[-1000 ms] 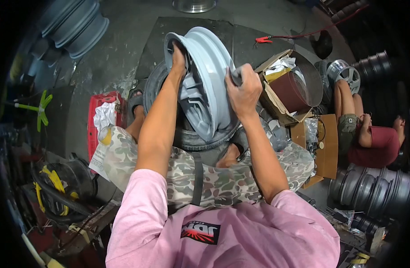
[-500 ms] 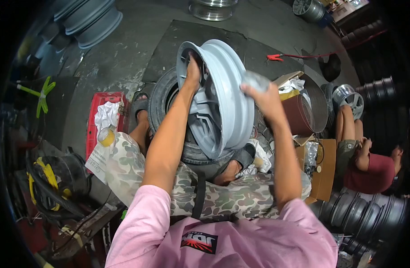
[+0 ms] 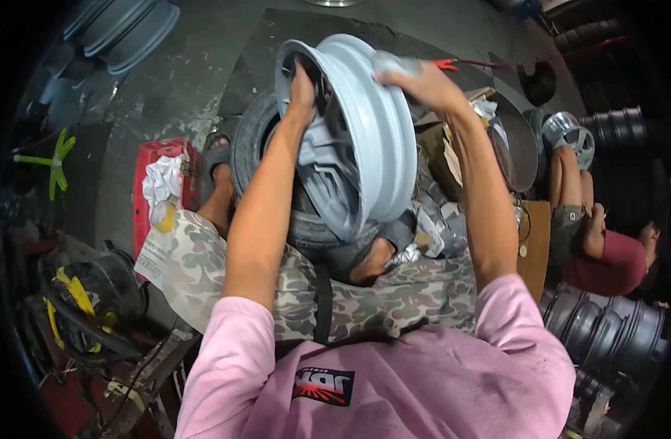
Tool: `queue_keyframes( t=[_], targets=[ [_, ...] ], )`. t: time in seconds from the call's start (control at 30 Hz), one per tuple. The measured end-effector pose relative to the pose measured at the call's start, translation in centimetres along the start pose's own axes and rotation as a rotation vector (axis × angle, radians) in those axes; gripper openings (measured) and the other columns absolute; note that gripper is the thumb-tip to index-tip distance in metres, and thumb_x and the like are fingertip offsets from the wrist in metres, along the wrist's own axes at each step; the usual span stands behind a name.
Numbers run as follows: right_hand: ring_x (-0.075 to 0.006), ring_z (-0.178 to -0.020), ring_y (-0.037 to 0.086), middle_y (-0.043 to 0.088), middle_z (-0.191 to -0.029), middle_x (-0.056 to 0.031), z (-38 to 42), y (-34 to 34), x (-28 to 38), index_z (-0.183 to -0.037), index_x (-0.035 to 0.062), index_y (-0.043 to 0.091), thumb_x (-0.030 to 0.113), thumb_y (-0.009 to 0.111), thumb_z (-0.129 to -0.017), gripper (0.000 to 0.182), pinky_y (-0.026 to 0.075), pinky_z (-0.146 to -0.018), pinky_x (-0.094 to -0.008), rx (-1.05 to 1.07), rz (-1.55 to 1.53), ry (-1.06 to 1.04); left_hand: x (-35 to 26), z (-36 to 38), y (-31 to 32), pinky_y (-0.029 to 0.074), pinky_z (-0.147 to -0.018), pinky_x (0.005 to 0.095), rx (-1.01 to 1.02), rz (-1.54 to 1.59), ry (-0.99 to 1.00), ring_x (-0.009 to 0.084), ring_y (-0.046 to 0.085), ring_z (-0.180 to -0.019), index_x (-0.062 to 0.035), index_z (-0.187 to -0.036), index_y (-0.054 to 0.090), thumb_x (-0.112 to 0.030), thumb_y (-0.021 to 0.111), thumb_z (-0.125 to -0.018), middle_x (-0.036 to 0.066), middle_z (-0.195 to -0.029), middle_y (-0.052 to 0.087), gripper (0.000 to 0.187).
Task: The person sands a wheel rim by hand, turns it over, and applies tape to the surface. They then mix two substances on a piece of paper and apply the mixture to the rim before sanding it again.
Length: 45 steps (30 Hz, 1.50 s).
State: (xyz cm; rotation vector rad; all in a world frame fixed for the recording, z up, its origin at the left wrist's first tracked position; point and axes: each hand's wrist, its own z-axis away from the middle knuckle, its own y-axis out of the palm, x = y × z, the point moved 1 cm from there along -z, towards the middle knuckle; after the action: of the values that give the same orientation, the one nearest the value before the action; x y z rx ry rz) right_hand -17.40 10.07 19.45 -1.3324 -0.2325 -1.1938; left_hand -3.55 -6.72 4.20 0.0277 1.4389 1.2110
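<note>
A grey wheel rim (image 3: 350, 124) is standing upright on an old tyre (image 3: 306, 219) between the person's feet. The left hand (image 3: 301, 91) is gripping its inner edge, steadying it, while the right hand (image 3: 423, 77) is pressing a small abrasive pad (image 3: 390, 62) against the outer lip. This looks like mid-sanding; next calls for rotating the rim.

1. My left hand (image 3: 302, 91) fills the rim's (image 3: 364, 124) near lip, my right hand (image 3: 423, 77) its top edge; between them the barrel is bare.
2. Below, the tyre (image 3: 306, 227) and my feet block any way under.
3. On the right a cardboard box (image 3: 438, 146) stands close (tight squeeze).
4. On the left the red crate (image 3: 149, 190) stands near; bare floor (image 3: 182, 88) lies beyond.
</note>
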Motion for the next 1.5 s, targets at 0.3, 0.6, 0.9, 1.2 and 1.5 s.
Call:
queue_keyframes(
  t=[0.3,0.6,0.9,1.2,1.5],
  targets=[
    [-0.0329,-0.083,0.074,0.075,-0.088,-0.0181,20.9,16.0,-21.7,-0.105,0.0015,0.073,0.041,0.087,-0.076,0.051,0.055,-0.076,-0.039,-0.301,0.191,-0.034,0.2,-2.2,-1.9,0.038,-0.115,0.0337,-0.064,-0.153,0.008,0.0246,0.051,-0.136,0.0037,-0.147,0.047,-0.058,0.024,-0.109,0.015,-0.148,0.053,0.076],
    [-0.0353,-0.087,0.066,0.068,-0.101,-0.0174,21.6,8.7,-7.6,-0.117,0.0061,0.072,0.013,0.068,-0.095,0.023,0.054,-0.077,-0.0439,-0.887,0.085,-0.334,0.9,-3.5,-4.2,0.052,-0.098,0.0365,-0.036,-0.326,0.037,0.0252,0.066,-0.115,0.0025,-0.135,0.059,-0.056,0.039,-0.107,0.014,-0.126,0.068,0.068],
    [-0.0355,-0.115,0.057,0.061,-0.129,-0.0171,18.3,17.5,-1.3,-0.132,-0.0019,0.064,0.004,0.071,-0.086,0.046,0.045,-0.099,-0.0463,-0.772,0.044,-0.621,2.1,-1.2,-3.2,0.054,-0.095,0.0363,0.149,-0.332,0.253,0.0249,0.067,-0.111,0.0029,-0.135,0.058,-0.048,0.043,-0.107,0.014,-0.123,0.068,0.06],
    [-0.0471,-0.124,0.053,0.068,-0.125,-0.0215,-10.4,8.7,9.2,-0.113,0.0064,0.076,0.05,0.05,-0.1,0.052,0.041,-0.104,-0.0594,-0.103,0.395,-0.325,2.6,-0.7,-3.2,0.056,-0.091,0.0361,0.193,-0.363,0.38,0.0246,0.069,-0.107,0.0034,-0.134,0.058,-0.04,0.048,-0.106,0.013,-0.121,0.069,0.052],
    [-0.0421,-0.11,0.064,0.07,-0.115,-0.0197,0.7,8.5,7.0,-0.108,0.0039,0.076,0.04,0.059,-0.098,0.041,0.048,-0.095,-0.0505,-0.283,0.102,-0.55,1.9,-2.1,-2.8,0.054,-0.096,0.0365,0.169,-0.493,0.404,0.0237,0.065,-0.116,-0.0043,-0.136,0.057,-0.029,0.049,-0.106,0.012,-0.127,0.066,0.04]
  ],
)
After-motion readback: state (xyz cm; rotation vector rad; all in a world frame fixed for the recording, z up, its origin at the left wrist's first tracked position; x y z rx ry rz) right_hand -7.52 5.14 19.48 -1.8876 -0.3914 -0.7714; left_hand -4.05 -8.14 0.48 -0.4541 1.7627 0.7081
